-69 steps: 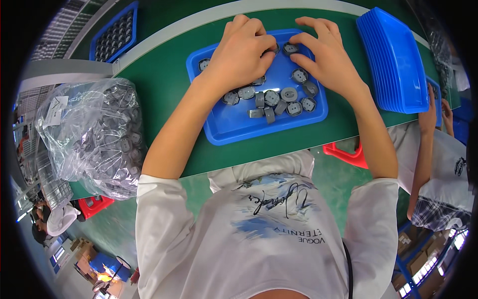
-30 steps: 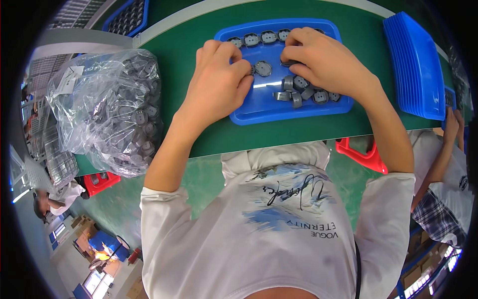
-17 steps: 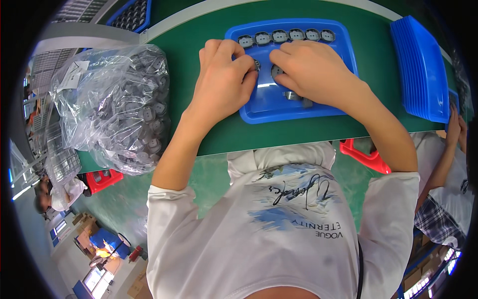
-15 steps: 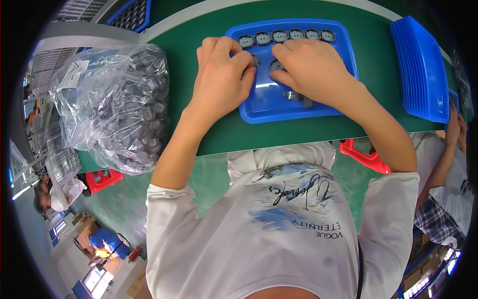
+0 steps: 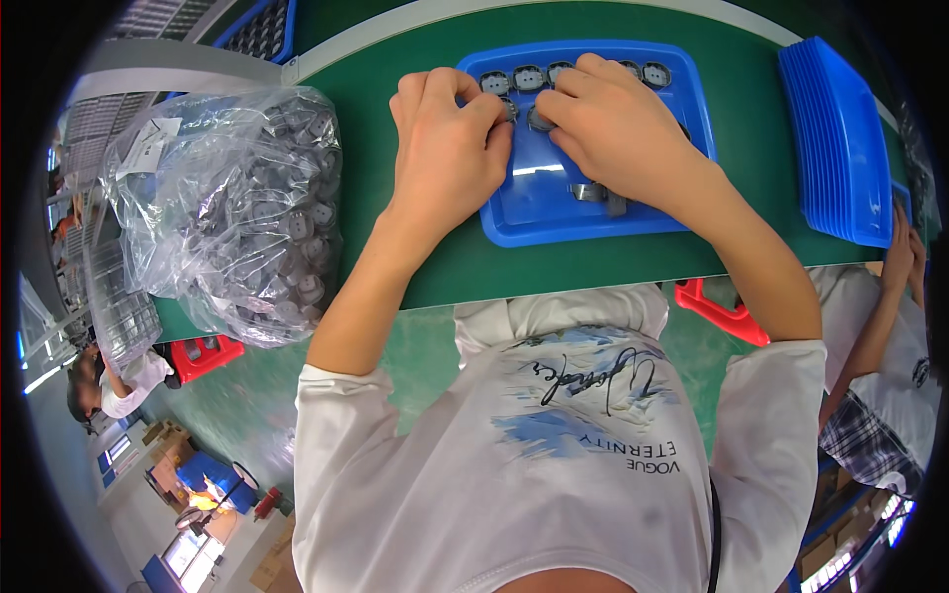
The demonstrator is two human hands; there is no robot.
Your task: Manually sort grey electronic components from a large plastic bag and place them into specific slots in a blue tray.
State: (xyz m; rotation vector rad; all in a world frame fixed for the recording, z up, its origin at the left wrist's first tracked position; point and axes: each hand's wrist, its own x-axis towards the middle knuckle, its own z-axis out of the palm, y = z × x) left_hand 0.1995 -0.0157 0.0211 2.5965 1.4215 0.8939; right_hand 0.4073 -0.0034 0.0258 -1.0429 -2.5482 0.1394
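A shallow blue tray (image 5: pixel 593 235) lies on the green table in front of me. Along its far edge runs a row of grey, rounded plastic parts (image 5: pixel 529 78), partly covered by my right hand. At the tray's left side my left hand (image 5: pixel 443 148) pinches a grey part (image 5: pixel 510 109), set just nearer than the row. Close to it, my right hand (image 5: pixel 618 124) reaches over the tray and grips another grey part (image 5: pixel 540 120) between thumb and fingers. Under my right wrist a few loose pieces (image 5: pixel 588 192) rest on the tray floor, partly hidden.
To the left sits a large clear plastic bag (image 5: pixel 227 217) full of grey parts. A stack of blue trays (image 5: pixel 835 148) stands at the right, with a co-worker's hands (image 5: pixel 902 247) beyond it. Red stools (image 5: pixel 727 311) are below the table edge. Another filled tray (image 5: pixel 262 35) is far left.
My right hand has shifted slightly left and away from me, bringing its grey part closer to the left hand's. The left hand stays nearly in place.
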